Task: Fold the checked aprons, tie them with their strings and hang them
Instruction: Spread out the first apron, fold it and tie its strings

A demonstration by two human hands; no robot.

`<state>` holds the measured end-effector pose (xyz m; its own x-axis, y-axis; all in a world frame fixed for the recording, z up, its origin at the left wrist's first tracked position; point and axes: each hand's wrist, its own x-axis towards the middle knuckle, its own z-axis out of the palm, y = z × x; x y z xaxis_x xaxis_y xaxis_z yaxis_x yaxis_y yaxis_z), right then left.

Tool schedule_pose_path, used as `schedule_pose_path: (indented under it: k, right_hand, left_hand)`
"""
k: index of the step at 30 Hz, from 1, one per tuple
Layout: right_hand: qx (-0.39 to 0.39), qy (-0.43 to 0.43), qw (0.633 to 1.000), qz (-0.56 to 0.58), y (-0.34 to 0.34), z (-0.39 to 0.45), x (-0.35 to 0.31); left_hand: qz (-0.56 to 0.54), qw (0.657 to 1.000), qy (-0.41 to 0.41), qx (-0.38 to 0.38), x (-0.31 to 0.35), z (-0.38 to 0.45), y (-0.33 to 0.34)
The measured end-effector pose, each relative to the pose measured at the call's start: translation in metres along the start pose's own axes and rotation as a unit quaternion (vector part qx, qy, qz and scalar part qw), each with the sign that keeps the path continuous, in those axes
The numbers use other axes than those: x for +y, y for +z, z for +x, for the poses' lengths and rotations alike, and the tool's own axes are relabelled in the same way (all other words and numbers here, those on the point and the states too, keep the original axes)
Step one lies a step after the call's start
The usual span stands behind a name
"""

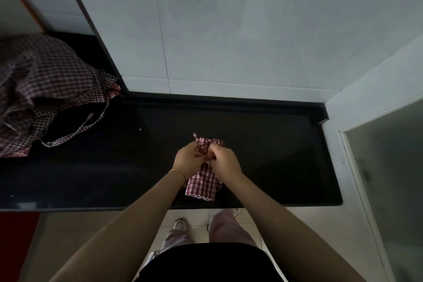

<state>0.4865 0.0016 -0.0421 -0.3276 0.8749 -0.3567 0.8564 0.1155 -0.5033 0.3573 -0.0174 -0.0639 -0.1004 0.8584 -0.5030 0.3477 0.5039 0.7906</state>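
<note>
Two hands knotting one folded apron
Left hand and right hand pinch its strings; pull evenly, keeping the bundle on the surface.

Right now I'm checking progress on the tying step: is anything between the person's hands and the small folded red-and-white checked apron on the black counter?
Nothing visible. The left hand and the right hand both already grip the small folded red-and-white checked apron at its upper end, over the black counter. No hanging place is in view.
</note>
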Motion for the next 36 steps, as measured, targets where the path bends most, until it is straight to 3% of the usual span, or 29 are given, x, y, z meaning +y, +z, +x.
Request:
schedule_pose_path:
  k: [6, 11, 15, 18, 20, 24, 28, 33, 36]
  right_hand:
    - [0.046, 0.010, 0.999, 0.011, -0.001, -0.001, 0.000]
    - [0.037, 0.001, 0.999, -0.001, -0.005, -0.004, -0.003]
    - [-0.030, 0.014, 0.997, -0.067, -0.002, 0.003, 0.001]
    - [-0.064, 0.009, 0.996, -0.055, 0.002, 0.014, 0.002]
    - [-0.135, 0.016, 0.984, -0.117, 0.000, 0.017, -0.007]
    - [-0.076, 0.029, 0.984, -0.159, 0.007, 0.017, -0.009]
    - [-0.123, 0.176, 0.976, 0.037, -0.001, 0.018, -0.002]
    - [-0.133, 0.328, 0.901, 0.250, -0.015, 0.020, 0.009]
    - [-0.135, 0.353, 0.865, 0.330, -0.019, 0.023, 0.010]
  left_hand:
    - [0.002, 0.994, -0.027, 0.107, -0.002, -0.002, 0.002]
    - [0.073, 0.997, -0.004, -0.036, -0.006, 0.003, -0.005]
    - [0.118, 0.993, 0.026, 0.004, -0.010, 0.004, 0.001]
    - [0.134, 0.990, 0.035, 0.024, -0.011, 0.003, 0.006]
    - [0.154, 0.987, 0.032, 0.029, -0.009, 0.002, 0.008]
    - [0.179, 0.982, 0.049, 0.037, -0.007, -0.002, 0.010]
    - [0.195, 0.976, 0.086, 0.034, -0.012, -0.006, 0.014]
    - [0.133, 0.985, 0.082, 0.075, -0.011, -0.010, 0.011]
    - [0.177, 0.975, 0.116, 0.065, -0.009, -0.013, 0.011]
